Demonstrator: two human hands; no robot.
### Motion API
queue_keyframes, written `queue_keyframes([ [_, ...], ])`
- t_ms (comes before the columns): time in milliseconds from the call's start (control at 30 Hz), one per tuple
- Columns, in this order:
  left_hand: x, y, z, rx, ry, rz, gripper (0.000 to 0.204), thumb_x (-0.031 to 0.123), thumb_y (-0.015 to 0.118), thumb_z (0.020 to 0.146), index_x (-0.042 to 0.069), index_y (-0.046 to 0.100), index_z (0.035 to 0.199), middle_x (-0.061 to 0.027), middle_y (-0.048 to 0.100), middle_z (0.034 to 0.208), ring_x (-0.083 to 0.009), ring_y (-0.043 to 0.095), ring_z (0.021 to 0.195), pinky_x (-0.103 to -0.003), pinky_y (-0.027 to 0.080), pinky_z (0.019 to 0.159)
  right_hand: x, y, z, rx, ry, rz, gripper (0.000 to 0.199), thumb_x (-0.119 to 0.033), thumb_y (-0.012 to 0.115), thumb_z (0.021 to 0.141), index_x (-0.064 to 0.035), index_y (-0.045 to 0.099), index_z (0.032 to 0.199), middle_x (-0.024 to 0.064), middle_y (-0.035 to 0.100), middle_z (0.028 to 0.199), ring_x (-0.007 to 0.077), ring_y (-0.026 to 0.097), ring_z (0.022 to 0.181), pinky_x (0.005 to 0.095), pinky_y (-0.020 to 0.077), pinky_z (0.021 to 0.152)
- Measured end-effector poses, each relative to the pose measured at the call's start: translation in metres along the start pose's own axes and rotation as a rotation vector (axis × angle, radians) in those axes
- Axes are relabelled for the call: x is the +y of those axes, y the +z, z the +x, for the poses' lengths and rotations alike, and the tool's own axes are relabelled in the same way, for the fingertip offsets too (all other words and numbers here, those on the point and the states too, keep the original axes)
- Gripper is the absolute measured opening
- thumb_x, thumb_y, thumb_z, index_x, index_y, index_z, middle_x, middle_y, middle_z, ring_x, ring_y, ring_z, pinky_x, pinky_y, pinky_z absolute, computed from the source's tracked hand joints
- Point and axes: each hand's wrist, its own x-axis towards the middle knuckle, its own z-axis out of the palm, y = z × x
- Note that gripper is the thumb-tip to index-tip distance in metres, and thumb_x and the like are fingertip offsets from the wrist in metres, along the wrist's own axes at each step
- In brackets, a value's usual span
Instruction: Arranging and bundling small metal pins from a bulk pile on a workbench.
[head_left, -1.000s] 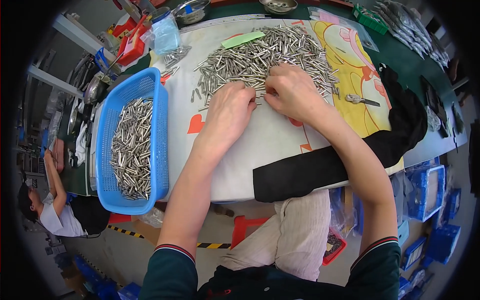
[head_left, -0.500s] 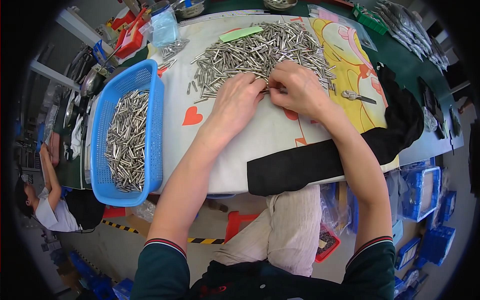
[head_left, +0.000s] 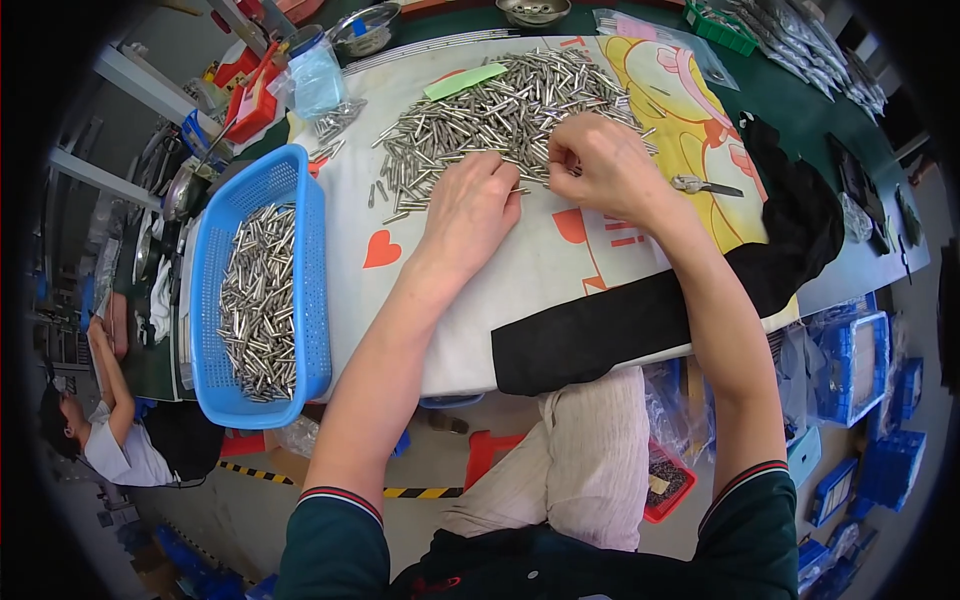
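A broad heap of small silvery metal pins (head_left: 490,120) lies on the printed tablecloth (head_left: 460,330), with a light green strip (head_left: 465,81) on top. My left hand (head_left: 470,210) is closed at the heap's near edge; a metal pin shows at its fingertips. To its right, my right hand (head_left: 607,165) is curled in a pinch over the heap's near right side, apart from the left. Whatever it may hold is hidden behind the fingers. A blue perforated basket (head_left: 313,290) on the left contains many more pins.
Right of the heap lies a small knife-like tool (head_left: 708,186). Black cloth (head_left: 590,335) stretches under my right forearm. Metal bowls (head_left: 534,12) and a green tray (head_left: 720,28) line the far side. A person (head_left: 125,430) sits at the far left.
My hands have drawn apart, the right one lifting away from the left's fingertips. The whole view has shifted slightly, and the basket appears a little lower.
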Motion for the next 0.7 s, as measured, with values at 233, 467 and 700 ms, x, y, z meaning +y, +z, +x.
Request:
queue_keyframes([
  [233,0.0,0.009,0.004,0.039,0.032,0.021,0.009,0.005,0.064,0.074,0.003,0.056,0.078,-0.0083,0.055,0.078,-0.0268,0.056,0.078,-0.038,0.042,0.069,0.007,-0.005,0.001,0.022,0.076,0.057,0.01,-0.01,0.058,0.071,-0.0009,0.058,0.073,0.0129,0.06,0.07,0.0303,0.06,0.069,0.0394,0.0477,0.063],
  [467,0.0,0.018,0.009,0.093,0.025,0.017,0.009,0.007,0.066,0.074,0.004,0.06,0.08,-0.0072,0.055,0.077,-0.0256,0.055,0.078,-0.037,0.04,0.07,0.01,0.01,-0.006,-0.098,-0.042,-0.029,0.008,-0.009,0.061,0.07,-0.0027,0.059,0.074,0.0097,0.057,0.08,0.0279,0.057,0.083,0.0382,0.0474,0.07],
  [700,0.01,0.006,0.005,0.021,0.009,0.083,0.009,0.006,0.065,0.073,0.003,0.059,0.079,-0.0091,0.053,0.076,-0.0268,0.055,0.078,-0.039,0.043,0.07,0.007,0.009,-0.008,-0.101,-0.072,-0.132,0.006,-0.008,0.06,0.069,-0.0025,0.061,0.072,0.0098,0.059,0.079,0.028,0.058,0.083,0.039,0.0484,0.072],
])
